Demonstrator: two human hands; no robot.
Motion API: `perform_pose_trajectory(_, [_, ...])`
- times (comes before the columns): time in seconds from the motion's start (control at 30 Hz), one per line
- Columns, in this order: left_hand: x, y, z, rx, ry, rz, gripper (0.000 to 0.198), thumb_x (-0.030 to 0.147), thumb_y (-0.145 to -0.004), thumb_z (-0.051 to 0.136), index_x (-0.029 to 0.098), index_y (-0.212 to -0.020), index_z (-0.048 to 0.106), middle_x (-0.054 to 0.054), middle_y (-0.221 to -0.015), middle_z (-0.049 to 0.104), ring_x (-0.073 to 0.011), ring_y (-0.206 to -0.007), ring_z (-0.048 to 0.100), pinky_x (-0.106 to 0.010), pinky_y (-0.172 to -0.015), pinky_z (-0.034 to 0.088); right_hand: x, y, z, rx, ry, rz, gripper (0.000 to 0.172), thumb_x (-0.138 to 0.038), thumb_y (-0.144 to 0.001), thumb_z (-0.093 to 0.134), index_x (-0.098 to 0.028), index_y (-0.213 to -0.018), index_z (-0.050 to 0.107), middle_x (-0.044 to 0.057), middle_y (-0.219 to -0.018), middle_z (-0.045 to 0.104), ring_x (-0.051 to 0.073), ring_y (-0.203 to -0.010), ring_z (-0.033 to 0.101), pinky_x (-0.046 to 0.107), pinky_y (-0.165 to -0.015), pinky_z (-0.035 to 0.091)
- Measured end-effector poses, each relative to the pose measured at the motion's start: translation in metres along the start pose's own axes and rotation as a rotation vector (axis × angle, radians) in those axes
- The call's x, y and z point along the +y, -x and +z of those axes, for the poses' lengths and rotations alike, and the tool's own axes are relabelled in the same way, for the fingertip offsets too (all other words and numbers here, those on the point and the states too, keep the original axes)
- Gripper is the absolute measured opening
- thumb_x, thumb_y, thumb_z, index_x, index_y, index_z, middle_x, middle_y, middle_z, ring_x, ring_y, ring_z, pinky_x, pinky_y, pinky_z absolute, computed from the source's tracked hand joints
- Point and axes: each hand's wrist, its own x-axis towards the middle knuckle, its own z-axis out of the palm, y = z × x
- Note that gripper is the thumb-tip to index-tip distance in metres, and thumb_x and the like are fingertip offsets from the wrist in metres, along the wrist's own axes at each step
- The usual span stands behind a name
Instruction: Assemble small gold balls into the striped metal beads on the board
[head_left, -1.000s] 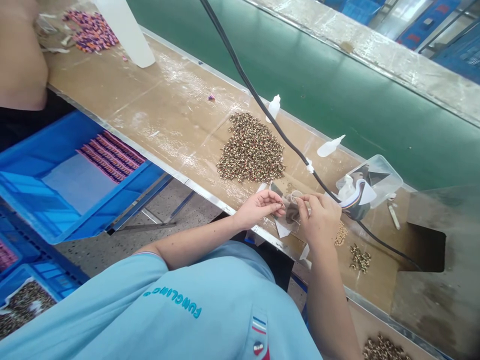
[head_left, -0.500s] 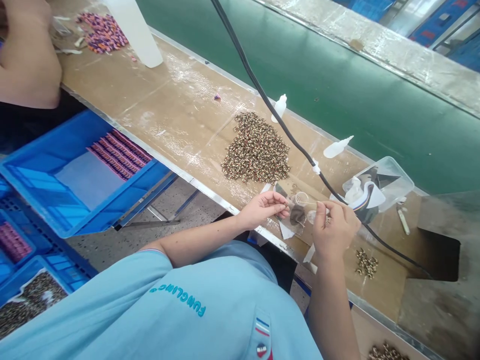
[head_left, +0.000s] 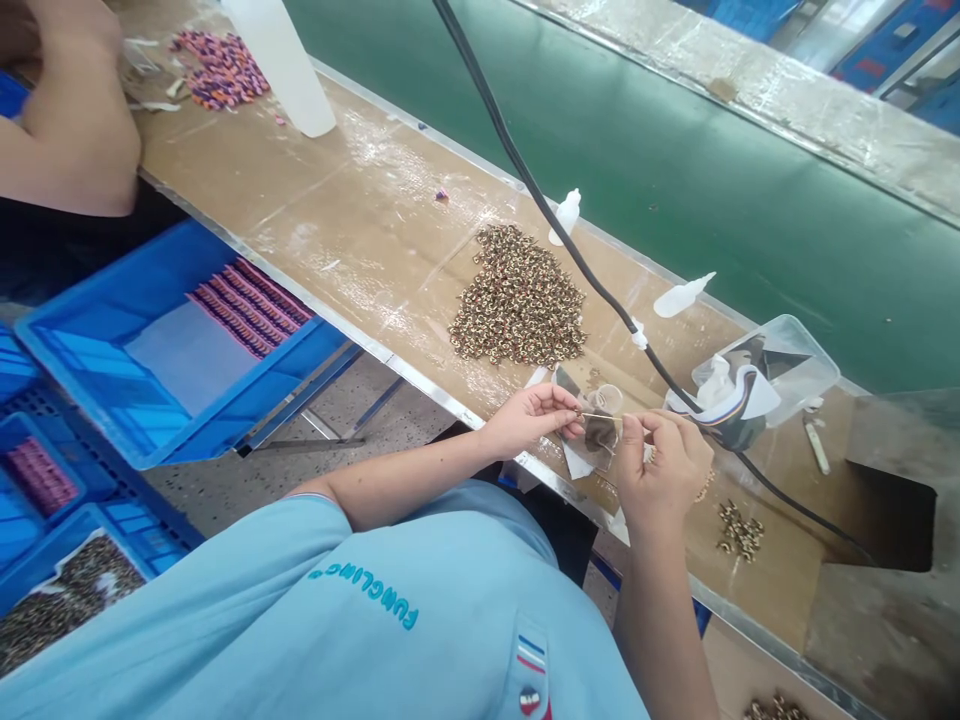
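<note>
My left hand [head_left: 534, 418] is closed in a pinch at the near edge of the bench, with a tiny dark gold-brown piece at its fingertips, mostly hidden. In my right hand [head_left: 664, 465] a thin pale stick [head_left: 600, 416] is pinched between thumb and fingers, pointing left. Its tip reaches the left fingertips. Below the stick lie a small clear round cup [head_left: 609, 398] and a dark patch under clear film [head_left: 600, 432]. Just beyond my hands spreads a large pile of small gold-and-brown ring-like pieces [head_left: 521, 300].
A black cable [head_left: 517, 150] hangs across the bench [head_left: 360, 240]. Two white squeeze bottles [head_left: 682, 296] lie or stand near the far edge. A clear plastic box [head_left: 806, 370] and a smaller pile of pieces [head_left: 740, 532] are at right. Another person's arm [head_left: 82, 120] and a blue crate [head_left: 112, 400] are at left.
My right hand has moved left, bringing the stick's tip to the left fingertips. The left hand keeps its pinch. The whole view has shifted slightly.
</note>
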Motion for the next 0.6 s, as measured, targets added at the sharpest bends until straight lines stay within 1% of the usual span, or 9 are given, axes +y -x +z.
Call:
perform_pose_trajectory(0.17, [0.0008,0.0004,-0.0004,-0.008,-0.01,-0.007,0.04,0.039,-0.063,0.079,0.011,-0.082,0.057,-0.003,-0.071,0.067,-0.012,-0.066,0.066,-0.026,-0.067,0.053,0.0007,0.0009,0.0012,-0.009,-0.005,0.006,0.027,-0.038,-0.091,0.047,-0.019,-0.075,0.059,0.006,-0.081,0.065,0.018,-0.078,0.058,0.031,-0.073,0.039])
perform_pose_trajectory(0.4, [0.0,-0.0005,-0.0001,-0.01,-0.012,-0.01,0.042,0.04,-0.061,0.079,0.011,-0.081,0.057,-0.003,-0.07,0.067,-0.012,-0.066,0.066,-0.026,-0.067,0.053,-0.0004,0.0015,0.0018,-0.045,-0.029,0.032,0.029,-0.039,-0.091,0.046,-0.019,-0.076,0.059,0.006,-0.082,0.064,0.017,-0.076,0.057,0.032,-0.073,0.039])
perform_pose_trajectory(0.6, [0.0004,-0.0002,0.0002,-0.016,-0.027,0.0,0.039,0.038,-0.064,0.078,0.011,-0.082,0.056,-0.003,-0.07,0.066,-0.0116,-0.066,0.066,-0.026,-0.067,0.053,-0.0002,0.0011,0.0019,-0.03,-0.02,0.012,0.028,-0.039,-0.091,0.047,-0.019,-0.076,0.059,0.006,-0.082,0.064,0.018,-0.078,0.057,0.031,-0.073,0.038])
